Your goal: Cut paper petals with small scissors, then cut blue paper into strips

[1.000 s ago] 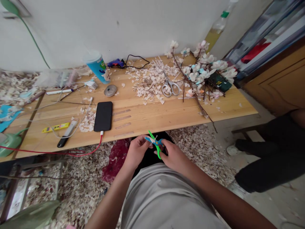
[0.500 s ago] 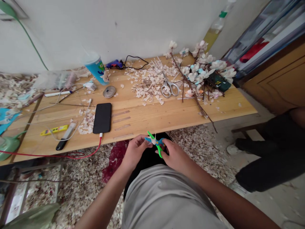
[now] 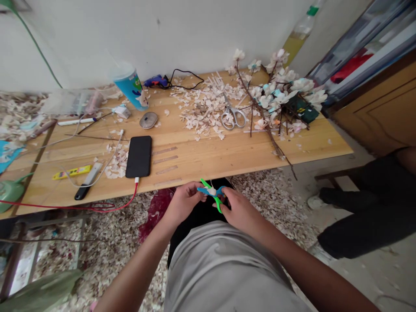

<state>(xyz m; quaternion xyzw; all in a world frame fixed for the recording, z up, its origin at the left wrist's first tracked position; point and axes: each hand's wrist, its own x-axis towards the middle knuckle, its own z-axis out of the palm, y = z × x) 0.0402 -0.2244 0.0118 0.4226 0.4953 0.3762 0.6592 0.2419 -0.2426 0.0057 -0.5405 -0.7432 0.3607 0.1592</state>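
Low in front of me, just off the table edge, my right hand (image 3: 239,209) grips the handles of a small pair of scissors (image 3: 218,204) with green and blue parts. The blades are spread apart and point to the upper left. A pale, petal-like piece (image 3: 212,190) sits among the blades. My left hand (image 3: 184,200) is closed in a pinch beside the blade tips, its fingertips at this pale piece. The blades and fingers partly hide the piece.
On the wooden table (image 3: 201,158) lie a phone (image 3: 139,157) on a red cable, a utility knife (image 3: 88,181), grey scissors (image 3: 233,118) among pale scraps, and flowered branches (image 3: 276,93). A blue cup (image 3: 131,89) stands behind. A seated person's legs (image 3: 354,221) are at right. Scraps cover the floor.
The view has shifted slightly, so the table items appear a little higher. Both hands stay in nearly the same place, and the scissors remain spread around the pale piece.
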